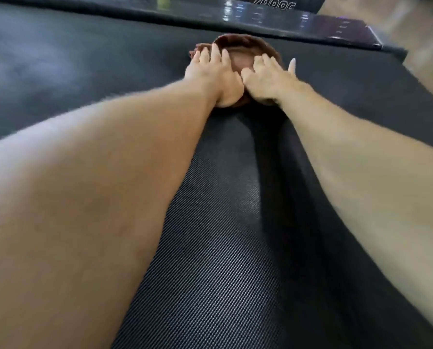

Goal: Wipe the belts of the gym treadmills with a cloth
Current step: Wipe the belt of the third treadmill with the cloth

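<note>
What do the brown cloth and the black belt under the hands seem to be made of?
Brown bunched cloth: seemingly a soft woven or terry fabric, matte; it folds and bulges around both hands. Black textured treadmill belt: probably rubber or a similar synthetic, with a fine diamond-like grain and a dull sheen.
</note>
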The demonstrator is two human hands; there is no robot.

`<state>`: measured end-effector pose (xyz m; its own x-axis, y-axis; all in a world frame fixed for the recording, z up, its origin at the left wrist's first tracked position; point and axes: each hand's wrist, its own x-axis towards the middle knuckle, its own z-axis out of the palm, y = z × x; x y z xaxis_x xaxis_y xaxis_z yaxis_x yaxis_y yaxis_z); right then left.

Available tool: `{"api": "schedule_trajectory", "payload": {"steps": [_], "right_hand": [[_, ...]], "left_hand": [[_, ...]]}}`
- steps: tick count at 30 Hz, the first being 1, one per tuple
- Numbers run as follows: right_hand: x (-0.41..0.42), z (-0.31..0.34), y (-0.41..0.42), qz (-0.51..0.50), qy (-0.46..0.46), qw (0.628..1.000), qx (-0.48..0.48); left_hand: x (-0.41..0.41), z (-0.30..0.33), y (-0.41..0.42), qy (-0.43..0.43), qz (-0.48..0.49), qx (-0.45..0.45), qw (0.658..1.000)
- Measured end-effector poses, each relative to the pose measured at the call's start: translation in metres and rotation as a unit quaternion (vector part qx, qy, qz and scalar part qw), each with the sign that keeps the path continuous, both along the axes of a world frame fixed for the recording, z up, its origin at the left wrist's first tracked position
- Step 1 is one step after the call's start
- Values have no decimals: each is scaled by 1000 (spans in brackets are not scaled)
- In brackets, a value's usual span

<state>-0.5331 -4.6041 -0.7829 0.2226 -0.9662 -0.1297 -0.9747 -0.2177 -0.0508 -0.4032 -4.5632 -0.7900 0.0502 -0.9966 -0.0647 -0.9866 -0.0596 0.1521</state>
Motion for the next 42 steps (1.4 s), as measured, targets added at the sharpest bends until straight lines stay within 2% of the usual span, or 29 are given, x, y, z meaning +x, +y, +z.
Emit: {"api": "schedule_trajectory", "payload": {"steps": [2,5,8,13,17,20,25,32,42], "right_hand": [[15,0,-14,30,17,999,-5],[28,-4,13,82,10,997,-9],[26,-9,81,121,-26,992,-13],[-2,-7,216,112,-58,992,4],[-33,2,315,100,-42,994,32],[-41,9,356,97,-27,994,50],[-27,35,360,70,21,994,75],[8,46,370,83,-111,990,-5],[40,10,372,55,-45,997,-4]], "left_hand": [[16,-2,-4,10,12,-2,1000],[41,-10,20,14,31,-11,999],[47,-14,83,17,52,-8,998],[16,-7,218,7,41,8,999],[-12,8,315,-17,16,16,1000],[-18,17,355,-11,4,28,1000],[1,28,389,55,23,17,998],[43,33,431,105,101,0,989],[49,7,440,89,117,-17,989]]}}
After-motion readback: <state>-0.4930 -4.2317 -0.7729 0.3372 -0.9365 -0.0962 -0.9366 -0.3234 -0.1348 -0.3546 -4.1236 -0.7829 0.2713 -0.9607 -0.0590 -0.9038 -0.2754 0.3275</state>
